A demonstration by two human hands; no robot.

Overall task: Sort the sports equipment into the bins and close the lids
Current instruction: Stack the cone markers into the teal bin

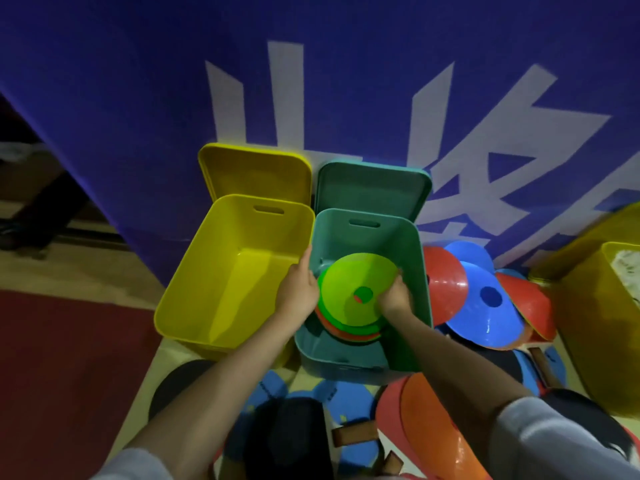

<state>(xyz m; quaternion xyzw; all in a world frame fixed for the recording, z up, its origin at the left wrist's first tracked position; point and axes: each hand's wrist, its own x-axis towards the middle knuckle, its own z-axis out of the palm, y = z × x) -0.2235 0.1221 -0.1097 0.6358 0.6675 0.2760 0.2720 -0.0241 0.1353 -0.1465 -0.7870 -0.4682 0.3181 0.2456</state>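
A stack of flat disc cones (356,289), lime green on top with orange ones beneath, sits tilted inside the teal bin (412,258). My left hand (298,292) holds the stack's left edge at the bin's left wall. My right hand (394,299) grips the stack's right edge inside the bin. The yellow bin (207,271) to the left holds nothing visible. Both lids, yellow (256,171) and teal (374,185), stand open against the wall behind.
Red and blue disc cones (485,299) lie piled right of the teal bin. Orange cones (433,431) and blue table-tennis paddles (346,400) lie near my feet. Another yellow bin (602,323) stands at far right. A blue banner (138,98) backs everything.
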